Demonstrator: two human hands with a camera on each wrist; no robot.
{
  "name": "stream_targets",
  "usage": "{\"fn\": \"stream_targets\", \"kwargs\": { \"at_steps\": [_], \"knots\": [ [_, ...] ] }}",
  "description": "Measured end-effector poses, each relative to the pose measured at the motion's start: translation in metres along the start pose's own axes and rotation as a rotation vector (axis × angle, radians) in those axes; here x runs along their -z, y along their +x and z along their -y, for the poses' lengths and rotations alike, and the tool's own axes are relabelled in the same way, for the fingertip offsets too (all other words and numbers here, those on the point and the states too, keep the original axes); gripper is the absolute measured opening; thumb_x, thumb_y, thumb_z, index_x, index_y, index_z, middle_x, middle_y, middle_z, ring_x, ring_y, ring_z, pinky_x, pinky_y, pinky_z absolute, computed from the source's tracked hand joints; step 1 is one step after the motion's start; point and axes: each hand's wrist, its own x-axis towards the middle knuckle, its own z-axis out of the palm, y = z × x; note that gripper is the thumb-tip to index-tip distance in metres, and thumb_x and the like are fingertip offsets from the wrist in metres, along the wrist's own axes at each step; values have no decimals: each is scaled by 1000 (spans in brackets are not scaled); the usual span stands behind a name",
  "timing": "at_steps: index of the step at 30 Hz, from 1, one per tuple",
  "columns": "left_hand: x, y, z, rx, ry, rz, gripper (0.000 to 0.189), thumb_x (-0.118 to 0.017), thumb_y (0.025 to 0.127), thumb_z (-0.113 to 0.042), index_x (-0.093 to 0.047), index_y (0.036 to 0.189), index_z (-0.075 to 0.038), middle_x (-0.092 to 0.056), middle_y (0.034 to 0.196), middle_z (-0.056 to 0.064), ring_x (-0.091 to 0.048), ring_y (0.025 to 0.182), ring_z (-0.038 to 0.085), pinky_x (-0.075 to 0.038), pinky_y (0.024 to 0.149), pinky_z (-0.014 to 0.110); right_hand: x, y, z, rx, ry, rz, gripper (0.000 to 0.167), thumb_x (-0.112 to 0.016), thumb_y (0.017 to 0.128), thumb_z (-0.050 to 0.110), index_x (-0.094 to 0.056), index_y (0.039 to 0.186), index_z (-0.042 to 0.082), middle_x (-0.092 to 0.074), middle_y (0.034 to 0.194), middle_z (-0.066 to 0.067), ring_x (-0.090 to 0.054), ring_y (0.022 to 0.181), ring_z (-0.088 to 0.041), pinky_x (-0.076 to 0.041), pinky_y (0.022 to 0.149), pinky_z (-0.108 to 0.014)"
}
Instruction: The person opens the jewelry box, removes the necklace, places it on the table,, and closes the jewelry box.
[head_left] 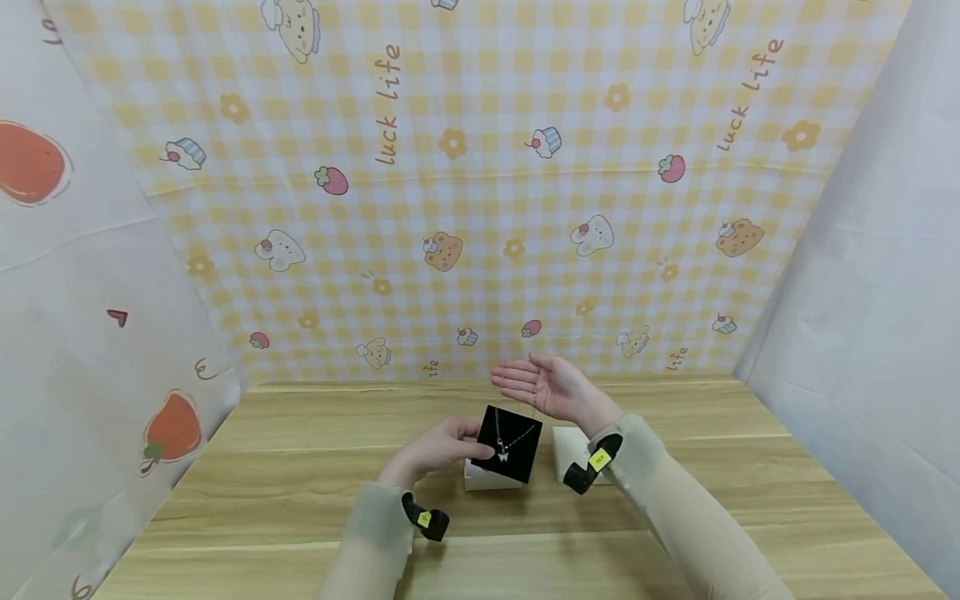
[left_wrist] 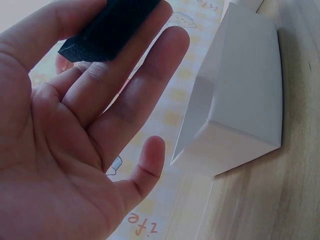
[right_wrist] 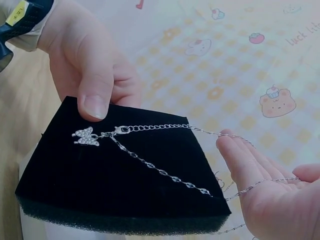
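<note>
My left hand pinches a square black foam pad along its left edge, thumb on top. On the pad's face lies a silver necklace with a small butterfly pendant and a clasp near the thumb. Beyond the far edge of the pad, the chain runs to my right hand, which is held up with straight fingers and the palm showing. The right wrist view has thin chain strands passing across that hand. An open white box stands below the pad, partly covered by it in the head view.
A second white box part lies on the wooden table to the right, partly behind the right wrist. A yellow checked cloth hangs along the table's back edge, with pale cloths at both sides.
</note>
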Motion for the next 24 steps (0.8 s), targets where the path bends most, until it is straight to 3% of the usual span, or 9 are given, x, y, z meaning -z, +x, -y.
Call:
{"fn": "stream_targets", "kwargs": {
  "at_steps": [24],
  "knots": [
    [1, 2, 4, -7, -8, 17, 23, -66, 89, -18, -70, 99, 2, -71, 90, 3, -63, 84, 13, -48, 85, 30, -3, -3, 5, 6, -2, 3, 56, -19, 108, 27, -17, 149, -11, -18, 155, -28, -26, 141, -35, -32, 109, -38]
  ]
}}
